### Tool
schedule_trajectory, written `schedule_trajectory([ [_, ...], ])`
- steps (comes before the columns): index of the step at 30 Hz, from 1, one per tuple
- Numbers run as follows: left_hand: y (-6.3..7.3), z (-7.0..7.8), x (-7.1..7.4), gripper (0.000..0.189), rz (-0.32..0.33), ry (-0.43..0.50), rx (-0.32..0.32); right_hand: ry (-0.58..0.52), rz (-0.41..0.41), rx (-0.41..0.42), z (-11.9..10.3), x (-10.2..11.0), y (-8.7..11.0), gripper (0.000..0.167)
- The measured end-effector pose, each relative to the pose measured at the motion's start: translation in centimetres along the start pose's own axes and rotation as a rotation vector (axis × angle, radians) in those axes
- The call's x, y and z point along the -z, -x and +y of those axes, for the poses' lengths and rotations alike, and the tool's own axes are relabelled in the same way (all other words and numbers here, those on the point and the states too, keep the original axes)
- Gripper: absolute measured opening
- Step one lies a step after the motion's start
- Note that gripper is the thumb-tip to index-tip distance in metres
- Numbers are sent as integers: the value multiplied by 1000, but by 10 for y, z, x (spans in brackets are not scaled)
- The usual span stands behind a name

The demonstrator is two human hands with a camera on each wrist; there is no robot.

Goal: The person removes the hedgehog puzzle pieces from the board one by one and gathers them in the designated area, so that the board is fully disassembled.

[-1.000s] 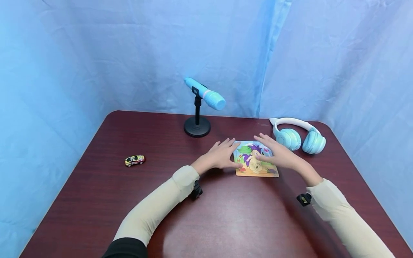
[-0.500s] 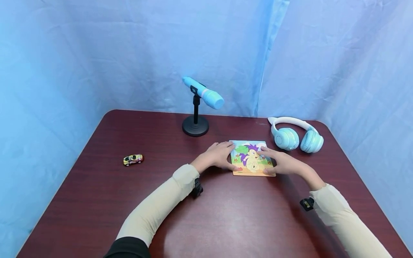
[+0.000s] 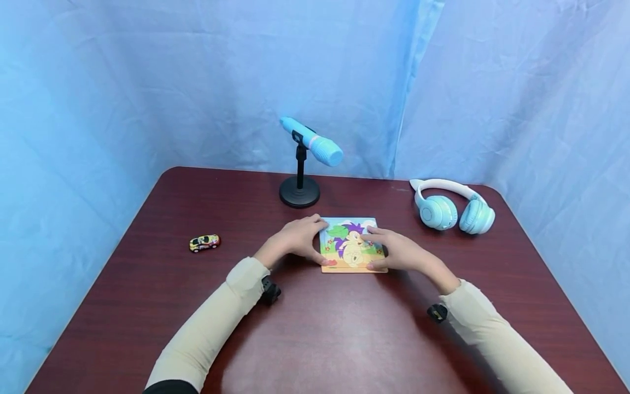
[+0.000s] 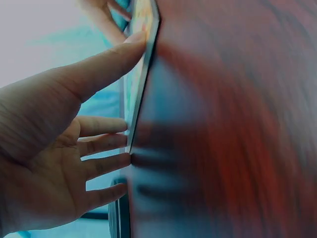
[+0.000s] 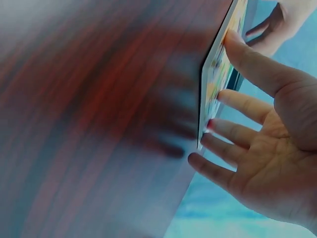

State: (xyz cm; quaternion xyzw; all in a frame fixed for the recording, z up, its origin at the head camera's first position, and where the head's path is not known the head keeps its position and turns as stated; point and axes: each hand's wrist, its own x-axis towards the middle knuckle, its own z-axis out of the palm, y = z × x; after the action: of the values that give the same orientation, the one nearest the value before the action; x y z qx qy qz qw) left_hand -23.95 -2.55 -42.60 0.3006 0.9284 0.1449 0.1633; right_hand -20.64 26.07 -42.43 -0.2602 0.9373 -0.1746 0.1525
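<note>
A thin, square picture board (image 3: 351,246) lies flat on the table, printed with a purple-spiked cartoon figure, a green leaf and orange ground. My left hand (image 3: 298,238) is at its left side, thumb and fingertips touching the board near that edge. From the right side my right hand (image 3: 401,251) reaches over the board, its thumb and some fingertips resting on the picture. Both wrist views show fingers spread and nearly straight, each thumb (image 4: 133,44) at the face of the board (image 5: 218,74). The little finger of the right hand stays off the board.
Behind the board stands a light blue microphone (image 3: 315,143) on a black stand (image 3: 299,191). Blue-and-white headphones (image 3: 439,212) lie at the back right. A small toy car (image 3: 204,243) sits to the left on the dark red table (image 3: 344,334). Blue curtains (image 3: 221,82) surround the table.
Both hands have come down onto the picture board, and it has slid left across the table with them. The microphone, headphones and toy car stay where they were.
</note>
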Motion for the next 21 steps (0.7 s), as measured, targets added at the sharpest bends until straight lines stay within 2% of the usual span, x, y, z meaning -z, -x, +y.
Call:
schedule_trajectory([
  [8,26,-39,11,97,-3,57,51,40,0,8,-44,-10,-32,73],
  [15,49,-66,26,93,-23,126,59,80,11,11,-69,-25,-58,77],
  [21,61,-88,30,92,-51,171,71,96,15,24,-88,-36,-73,78],
])
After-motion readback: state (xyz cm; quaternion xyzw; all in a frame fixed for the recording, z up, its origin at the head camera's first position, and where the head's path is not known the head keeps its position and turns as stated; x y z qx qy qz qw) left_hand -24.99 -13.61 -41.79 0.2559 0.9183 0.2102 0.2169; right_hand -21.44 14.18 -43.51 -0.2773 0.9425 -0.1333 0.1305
